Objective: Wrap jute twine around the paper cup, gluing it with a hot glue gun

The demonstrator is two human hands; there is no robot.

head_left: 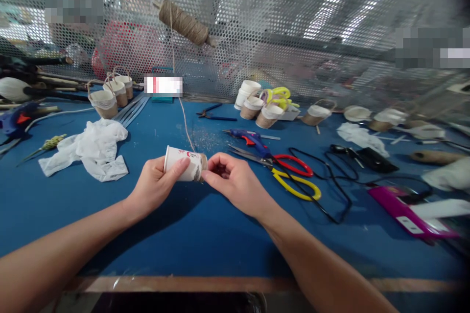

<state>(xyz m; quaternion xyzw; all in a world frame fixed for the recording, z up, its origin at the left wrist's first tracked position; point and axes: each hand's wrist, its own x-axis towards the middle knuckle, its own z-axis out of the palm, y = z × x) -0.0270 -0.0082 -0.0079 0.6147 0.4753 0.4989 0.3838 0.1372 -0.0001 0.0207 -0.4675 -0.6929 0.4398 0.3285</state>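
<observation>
A white paper cup (pixel 185 170) with a red and black print lies on its side in my left hand (pixel 156 181), whose thumb rests along the cup wall. Brown twine is wound round the cup's right end. My right hand (pixel 235 181) has its thumb and fingertips pinched at this twine-wrapped end. From there a strand of twine (pixel 185 124) runs up to a spool of twine (pixel 184 22) hanging on a stick at the mesh panel. The fingers of my left hand behind the cup are hidden.
Scissors with red and yellow handles (pixel 295 186) and a blue glue gun (pixel 253 141) lie right of my hands. Pliers (pixel 216 116) and twine-wrapped cups (pixel 270 116) stand farther back. White cloth (pixel 90 149) lies at left, a purple device (pixel 407 212) and black cable at right.
</observation>
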